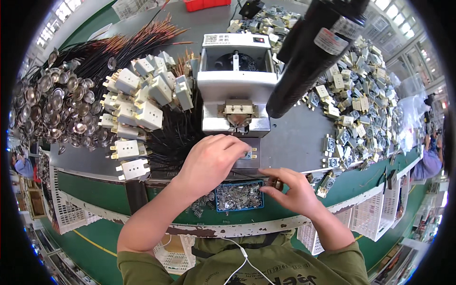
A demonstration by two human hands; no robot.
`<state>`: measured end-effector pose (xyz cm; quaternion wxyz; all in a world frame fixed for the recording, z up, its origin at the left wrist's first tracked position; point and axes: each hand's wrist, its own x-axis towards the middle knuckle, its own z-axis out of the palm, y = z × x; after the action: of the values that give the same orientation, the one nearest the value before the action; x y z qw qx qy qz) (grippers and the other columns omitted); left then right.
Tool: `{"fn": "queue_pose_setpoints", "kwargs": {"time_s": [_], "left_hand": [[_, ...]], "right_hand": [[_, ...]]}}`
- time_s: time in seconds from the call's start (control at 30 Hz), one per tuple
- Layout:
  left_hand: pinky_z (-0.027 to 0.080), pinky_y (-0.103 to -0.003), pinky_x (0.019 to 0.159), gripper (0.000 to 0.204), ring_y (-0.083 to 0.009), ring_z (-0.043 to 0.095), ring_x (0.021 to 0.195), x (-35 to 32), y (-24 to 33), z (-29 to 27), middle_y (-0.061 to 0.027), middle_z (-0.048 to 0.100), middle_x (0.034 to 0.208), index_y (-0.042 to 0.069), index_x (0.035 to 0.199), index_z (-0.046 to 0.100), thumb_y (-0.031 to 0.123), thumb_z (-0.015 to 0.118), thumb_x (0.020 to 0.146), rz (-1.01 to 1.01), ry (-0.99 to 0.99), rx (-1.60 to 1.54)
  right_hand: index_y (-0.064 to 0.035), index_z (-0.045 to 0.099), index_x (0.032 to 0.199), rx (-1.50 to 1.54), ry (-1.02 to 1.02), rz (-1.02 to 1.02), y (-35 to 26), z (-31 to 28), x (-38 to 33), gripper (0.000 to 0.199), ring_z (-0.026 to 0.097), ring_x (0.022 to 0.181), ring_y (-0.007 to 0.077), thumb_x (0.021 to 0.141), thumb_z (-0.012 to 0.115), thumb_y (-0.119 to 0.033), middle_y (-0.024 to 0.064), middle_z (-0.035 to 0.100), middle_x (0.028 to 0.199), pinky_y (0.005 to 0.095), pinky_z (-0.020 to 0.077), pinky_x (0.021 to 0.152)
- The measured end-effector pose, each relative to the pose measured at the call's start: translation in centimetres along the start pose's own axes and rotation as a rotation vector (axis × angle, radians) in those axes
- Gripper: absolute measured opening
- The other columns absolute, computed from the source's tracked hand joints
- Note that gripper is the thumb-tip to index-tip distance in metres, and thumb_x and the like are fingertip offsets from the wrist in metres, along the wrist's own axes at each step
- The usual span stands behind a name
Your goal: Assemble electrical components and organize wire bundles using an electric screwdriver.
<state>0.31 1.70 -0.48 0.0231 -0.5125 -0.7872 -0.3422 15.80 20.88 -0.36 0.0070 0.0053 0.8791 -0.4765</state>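
My left hand (pixel 209 161) rests on the dark plate in front of a white bench press (pixel 236 83), its fingers over a small white switch part (pixel 249 153) with brass tabs. My right hand (pixel 289 187) pinches a small round metal piece (pixel 275 183) at its fingertips, just right of a blue tray (pixel 239 196) full of small metal parts. A thin dark wire runs between the two hands.
White switch bodies with black wires (pixel 140 102) are piled at left, beside a heap of shiny metal discs (pixel 52 104). Many finished parts (pixel 361 99) cover the right side. A black cylinder (pixel 313 52) hangs overhead. White crates stand below the green bench edge (pixel 266 228); another person (pixel 430 161) is far right.
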Motion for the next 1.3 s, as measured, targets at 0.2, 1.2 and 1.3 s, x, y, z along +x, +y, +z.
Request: {"fn": "queue_pose_setpoints", "kwargs": {"time_s": [0.2,1.2,1.3], "left_hand": [[0.051,-0.038,0.078,0.014,-0.0243,0.064,0.088,0.1,0.0,-0.3,-0.0057,0.064,0.092,0.005,0.091,0.064,0.004,0.068,0.078,0.021,-0.060,0.030],[0.053,-0.037,0.071,0.013,-0.0268,0.064,0.078,-1.6,1.1,-5.3,-0.0080,0.065,0.082,0.003,0.092,0.066,0.010,0.074,0.083,0.037,-0.238,-0.128],[0.053,-0.037,0.071,0.013,-0.0271,0.064,0.078,-1.6,1.2,-5.4,-0.0083,0.065,0.082,0.003,0.093,0.067,0.011,0.073,0.084,0.020,-0.222,-0.124]], "right_hand": [[-0.0083,0.067,0.123,0.079,0.012,-0.026,0.4,-0.1,-0.5,0.041,0.060,0.066,0.0174,0.084,0.079,-0.011,0.0064,0.066,0.086,0.0301,0.0515,0.063],[0.0050,0.041,0.142,0.935,-0.338,0.338,0.0,-0.8,2.4,0.042,0.062,0.119,0.0309,0.108,0.045,-0.017,0.0237,0.061,0.129,0.0429,0.0513,0.102],[0.0052,0.040,0.143,0.953,-0.329,0.331,-0.2,-0.7,2.5,0.044,0.062,0.120,0.0302,0.108,0.044,-0.020,0.0238,0.061,0.130,0.0431,0.0509,0.102]]}}
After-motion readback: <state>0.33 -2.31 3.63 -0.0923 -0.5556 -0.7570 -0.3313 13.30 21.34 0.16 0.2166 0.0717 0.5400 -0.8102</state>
